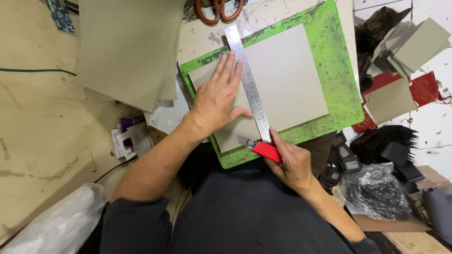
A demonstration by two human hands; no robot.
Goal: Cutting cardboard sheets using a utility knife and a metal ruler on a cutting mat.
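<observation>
A grey cardboard sheet (287, 77) lies on a worn green cutting mat (341, 89). A steel ruler (248, 84) runs across the sheet from top to bottom. My left hand (217, 96) presses flat on the cardboard with its fingers against the ruler's left edge. My right hand (292, 162) grips a red utility knife (263, 149) at the ruler's near end, with the blade on the cardboard close to its front edge.
A stack of grey boards (127, 47) lies left of the mat. Orange-handled scissors (219, 9) rest at the top. Cardboard offcuts (409, 47) and red pieces (423, 87) pile at right, with black items and a plastic bag (376, 190) below. A white bag (61, 226) sits lower left.
</observation>
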